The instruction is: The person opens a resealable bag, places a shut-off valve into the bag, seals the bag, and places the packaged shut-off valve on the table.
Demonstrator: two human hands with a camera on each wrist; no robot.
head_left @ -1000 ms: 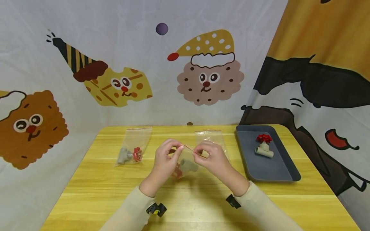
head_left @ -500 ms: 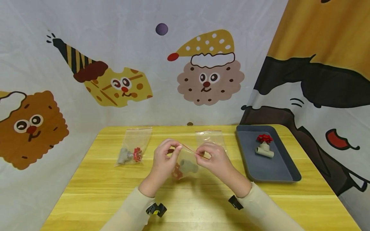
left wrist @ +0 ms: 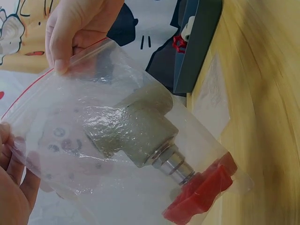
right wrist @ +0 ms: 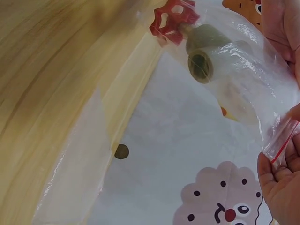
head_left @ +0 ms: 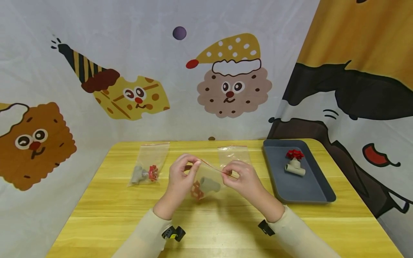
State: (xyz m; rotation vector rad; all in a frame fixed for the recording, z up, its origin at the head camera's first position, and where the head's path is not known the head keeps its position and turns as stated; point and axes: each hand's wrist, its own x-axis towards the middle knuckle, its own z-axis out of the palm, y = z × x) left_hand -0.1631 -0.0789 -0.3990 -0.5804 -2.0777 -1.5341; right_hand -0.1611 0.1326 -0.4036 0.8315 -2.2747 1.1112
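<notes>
A clear zip bag (left wrist: 70,112) with a red line along its mouth hangs between my two hands. Inside it lies a valve (left wrist: 145,124) with a grey-green tee body, a metal stem and a red handwheel. My left hand (head_left: 180,179) pinches one end of the red-lined edge between thumb and fingers. At the other end of that edge, my right hand (head_left: 242,179) pinches the plastic with thumb and index finger. In the right wrist view the valve sits low in the bag, away from the mouth, its handwheel (right wrist: 173,21) at the bottom corner.
On the table's left lies another zip bag (head_left: 153,154) with a valve (head_left: 142,174) in it. A flat zip bag (head_left: 237,153) lies behind my right hand. At the right stands a grey tray (head_left: 306,191) holding an unbagged valve (head_left: 295,166). A printed curtain (head_left: 180,107) hangs behind the table.
My hands have drawn slightly apart, the left going left and the right going right. More of the bag's red-lined edge now shows between them. The bagged valve has shifted slightly left.
</notes>
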